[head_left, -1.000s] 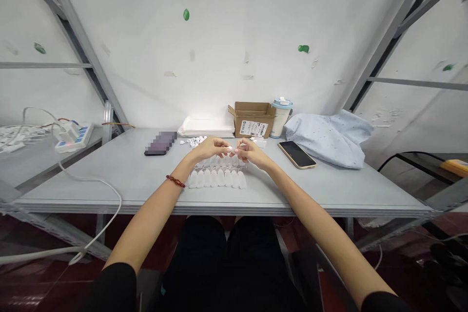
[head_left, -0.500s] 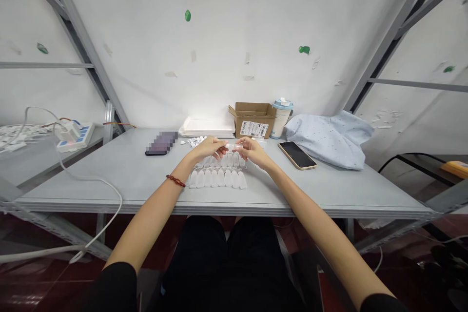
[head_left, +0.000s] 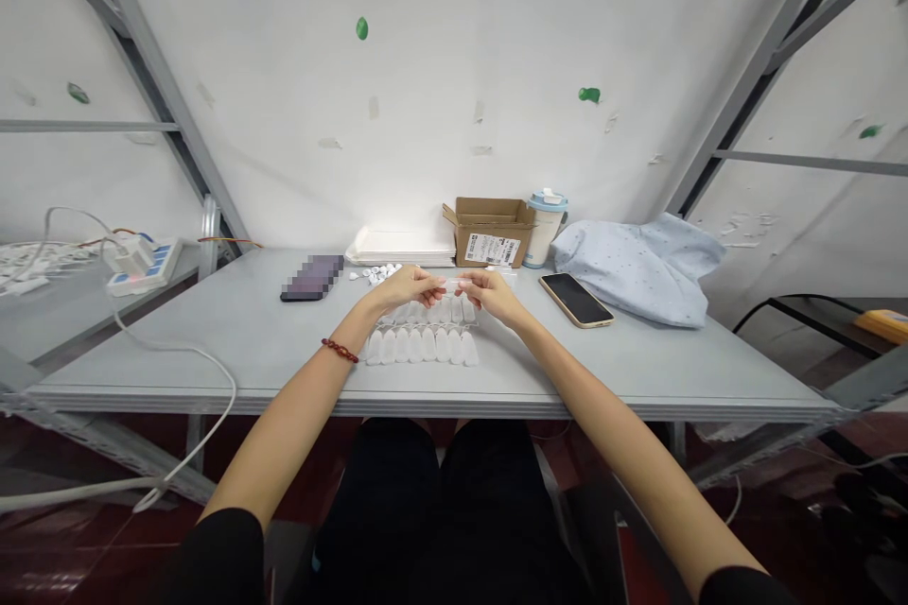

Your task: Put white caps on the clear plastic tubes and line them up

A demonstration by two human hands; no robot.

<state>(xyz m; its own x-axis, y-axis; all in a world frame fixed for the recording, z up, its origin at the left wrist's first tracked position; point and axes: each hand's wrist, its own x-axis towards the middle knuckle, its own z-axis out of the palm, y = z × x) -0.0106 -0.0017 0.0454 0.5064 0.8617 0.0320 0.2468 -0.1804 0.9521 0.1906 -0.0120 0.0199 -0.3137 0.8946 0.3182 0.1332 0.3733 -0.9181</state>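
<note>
Both hands meet above a clear plastic tray [head_left: 423,345] of white oval pieces on the grey table [head_left: 248,340]. My left hand [head_left: 406,286], with a red bead bracelet on its wrist, pinches one end of a small white piece [head_left: 449,285]. My right hand [head_left: 488,291] pinches the other end. The fingers of both hands are curled tight round it. Loose small white pieces [head_left: 377,273] lie just beyond my left hand.
A dark phone [head_left: 310,278] lies at the left, another phone [head_left: 576,299] at the right. Behind stand a stack of white trays [head_left: 401,247], a cardboard box [head_left: 491,232], a lidded cup [head_left: 545,227] and a blue cloth [head_left: 638,265]. A power strip [head_left: 142,265] with cable sits at far left.
The hands stay in place over the tray. The small white piece between the fingertips has shifted slightly; fingers have moved only a little.
</note>
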